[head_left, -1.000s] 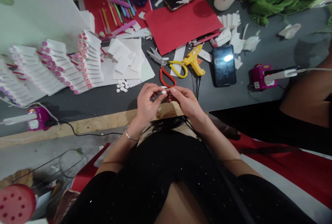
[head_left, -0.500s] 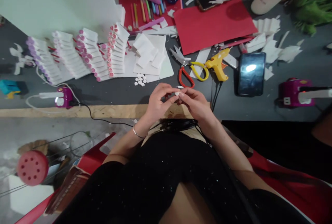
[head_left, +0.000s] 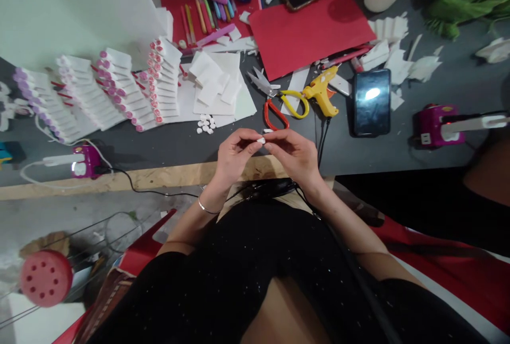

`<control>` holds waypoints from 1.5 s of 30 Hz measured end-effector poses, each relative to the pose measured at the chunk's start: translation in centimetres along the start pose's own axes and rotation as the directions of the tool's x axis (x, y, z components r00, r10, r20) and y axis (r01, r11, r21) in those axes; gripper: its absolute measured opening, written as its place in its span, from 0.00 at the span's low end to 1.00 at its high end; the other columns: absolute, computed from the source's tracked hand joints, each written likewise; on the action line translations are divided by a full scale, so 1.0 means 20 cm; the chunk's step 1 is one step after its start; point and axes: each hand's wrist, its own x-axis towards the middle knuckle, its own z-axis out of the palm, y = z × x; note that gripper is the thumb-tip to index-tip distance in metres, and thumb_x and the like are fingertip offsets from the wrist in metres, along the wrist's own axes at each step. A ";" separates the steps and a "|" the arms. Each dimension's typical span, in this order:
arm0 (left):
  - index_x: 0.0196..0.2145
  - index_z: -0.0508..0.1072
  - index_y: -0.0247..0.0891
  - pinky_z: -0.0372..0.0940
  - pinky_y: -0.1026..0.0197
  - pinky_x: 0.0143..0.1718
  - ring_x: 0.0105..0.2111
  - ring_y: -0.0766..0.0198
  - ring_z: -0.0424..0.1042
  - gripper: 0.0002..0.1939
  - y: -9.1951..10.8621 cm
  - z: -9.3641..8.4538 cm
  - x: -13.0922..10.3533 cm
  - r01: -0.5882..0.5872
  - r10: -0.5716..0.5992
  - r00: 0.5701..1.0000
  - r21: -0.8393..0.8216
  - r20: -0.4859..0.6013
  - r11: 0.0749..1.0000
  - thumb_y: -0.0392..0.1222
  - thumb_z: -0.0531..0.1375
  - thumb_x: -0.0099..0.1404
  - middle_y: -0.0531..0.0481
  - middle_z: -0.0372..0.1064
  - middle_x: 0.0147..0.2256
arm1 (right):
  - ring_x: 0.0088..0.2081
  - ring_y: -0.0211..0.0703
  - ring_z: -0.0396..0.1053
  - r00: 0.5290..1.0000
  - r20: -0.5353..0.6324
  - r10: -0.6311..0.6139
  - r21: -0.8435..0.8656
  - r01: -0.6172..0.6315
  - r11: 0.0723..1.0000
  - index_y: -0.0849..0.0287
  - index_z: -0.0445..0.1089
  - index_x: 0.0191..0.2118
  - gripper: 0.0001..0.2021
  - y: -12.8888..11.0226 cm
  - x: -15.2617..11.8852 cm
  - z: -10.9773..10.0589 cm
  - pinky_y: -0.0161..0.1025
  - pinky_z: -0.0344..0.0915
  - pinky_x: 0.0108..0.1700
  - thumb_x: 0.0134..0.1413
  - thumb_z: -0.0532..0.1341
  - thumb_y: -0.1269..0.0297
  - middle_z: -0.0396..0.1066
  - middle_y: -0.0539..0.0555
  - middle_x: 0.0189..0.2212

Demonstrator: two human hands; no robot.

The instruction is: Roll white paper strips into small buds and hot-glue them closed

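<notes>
Over the table's near edge, my left hand (head_left: 234,155) pinches a small white piece (head_left: 261,140) between thumb and forefinger. My right hand (head_left: 297,155) meets it from the other side, thumb and forefinger closed at the piece's right edge. What the piece is made of is too small to tell. Left of the hands lies a little heap of similar white pieces (head_left: 206,124). Just beyond my fingertips are scissors (head_left: 274,94) with one red and one yellow handle, blades apart. White paper pieces (head_left: 209,81) lie stacked behind the heap.
Rows of white paper rolls with pink and purple tips (head_left: 165,81) stand at left. A yellow glue gun (head_left: 323,92), a phone (head_left: 372,102) and red paper (head_left: 311,25) lie farther right. Purple power adapters (head_left: 434,126) with cords sit at both sides. Another person's dark sleeve (head_left: 402,200) shows at right.
The view has shifted, so the tabletop things sit farther left. My right fingers have drawn back a little from over the white piece, which now shows more between the two hands.
</notes>
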 end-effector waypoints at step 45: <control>0.37 0.78 0.38 0.71 0.64 0.41 0.35 0.66 0.76 0.05 -0.15 -0.66 0.08 0.152 0.062 0.901 0.447 -0.429 0.881 0.40 0.67 0.63 0.49 0.77 0.35 | 0.31 0.40 0.74 0.992 -0.123 0.026 -0.383 -0.072 0.921 0.59 0.79 0.39 0.13 0.14 -0.04 -0.17 0.32 0.63 0.25 0.59 0.61 0.56 0.80 0.56 0.35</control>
